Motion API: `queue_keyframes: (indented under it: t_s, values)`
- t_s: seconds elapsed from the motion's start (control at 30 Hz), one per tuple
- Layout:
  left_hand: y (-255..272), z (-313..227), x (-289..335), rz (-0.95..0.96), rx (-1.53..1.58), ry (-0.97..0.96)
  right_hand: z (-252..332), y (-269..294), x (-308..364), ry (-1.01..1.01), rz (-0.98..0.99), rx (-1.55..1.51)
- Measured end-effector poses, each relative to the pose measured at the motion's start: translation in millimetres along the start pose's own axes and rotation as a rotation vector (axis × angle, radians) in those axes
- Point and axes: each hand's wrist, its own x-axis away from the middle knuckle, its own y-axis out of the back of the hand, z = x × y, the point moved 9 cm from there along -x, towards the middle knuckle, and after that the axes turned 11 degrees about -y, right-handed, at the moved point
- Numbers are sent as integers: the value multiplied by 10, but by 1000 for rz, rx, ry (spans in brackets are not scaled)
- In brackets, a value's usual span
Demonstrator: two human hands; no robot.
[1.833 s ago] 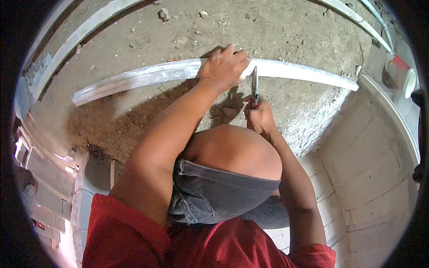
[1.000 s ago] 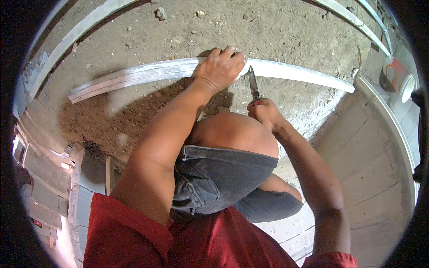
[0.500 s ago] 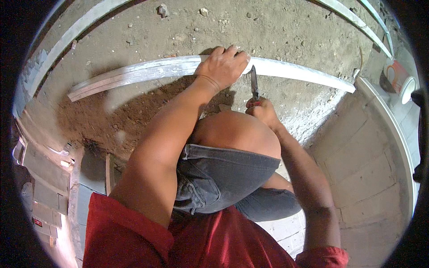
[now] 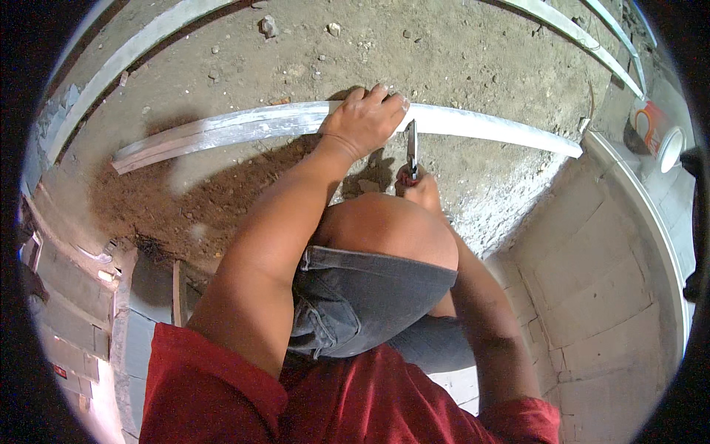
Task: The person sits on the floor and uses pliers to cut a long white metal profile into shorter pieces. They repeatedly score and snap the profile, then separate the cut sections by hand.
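Note:
A long white strip (image 4: pixel 488 128), dusty and greyish toward its left end, lies crosswise on the earth in front of my knee. Over its middle rests my left hand (image 4: pixel 367 118), the fingers curled across the far edge and gripping it. Just right of that hand, a knife (image 4: pixel 413 144) points away from me with its narrow blade, the tip at the strip's near edge. My right hand (image 4: pixel 421 191) is closed around the red handle, beside my bent knee. Most of the handle is hidden inside the fist.
Loose brown soil (image 4: pixel 200 207) lies on the near left. Along the far side run pale rails (image 4: pixel 163 33). White powder (image 4: pixel 492 200) coats the ground to the right, beside a low block wall (image 4: pixel 584 281). A white and orange bucket (image 4: pixel 669 148) lies tipped at the far right.
My right hand and the knife have shifted slightly left and nearer to me, and the blade has turned a little. My left hand keeps its hold on the strip.

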Motion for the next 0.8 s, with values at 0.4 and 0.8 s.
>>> queue_keyframes:
  t_s: [0.4, 0.8]
  values:
    - [18, -22, -8, -2, -23, -21, 538, 372, 416, -374, 525, -49]
    - [37, -47, 11, -12, -54, -30, 440, 209, 247, -248, 365, -89]
